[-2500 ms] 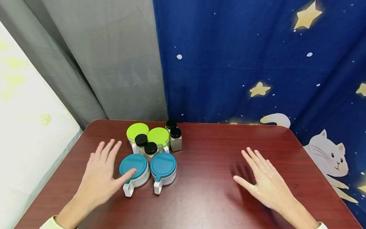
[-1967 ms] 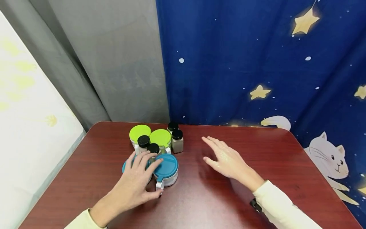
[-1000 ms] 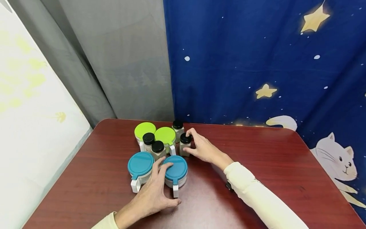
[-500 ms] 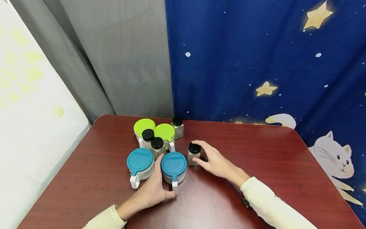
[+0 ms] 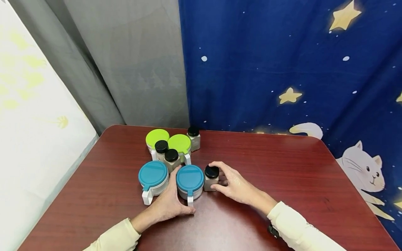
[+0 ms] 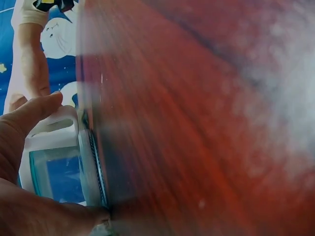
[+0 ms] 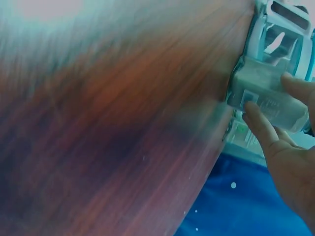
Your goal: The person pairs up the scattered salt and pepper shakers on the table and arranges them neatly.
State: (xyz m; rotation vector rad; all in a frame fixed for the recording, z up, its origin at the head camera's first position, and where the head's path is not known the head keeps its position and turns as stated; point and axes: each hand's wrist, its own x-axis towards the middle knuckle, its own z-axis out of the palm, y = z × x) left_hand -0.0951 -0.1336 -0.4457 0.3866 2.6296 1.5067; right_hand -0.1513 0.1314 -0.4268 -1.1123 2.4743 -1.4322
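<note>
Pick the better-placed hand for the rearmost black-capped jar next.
Right hand, likely: side approach to the rear jar, once it releases the gripped jar. A green-lidded jar may obstruct the left hand.

The head view looks forward and down from high over the table (image 5: 282, 160) — while two wrist views sit low and close, tipped sideways, one by the left hand (image 5: 168, 204), one by the right hand (image 5: 237, 185) — and both see the same blue-lidded jar (image 5: 190, 178).
</note>
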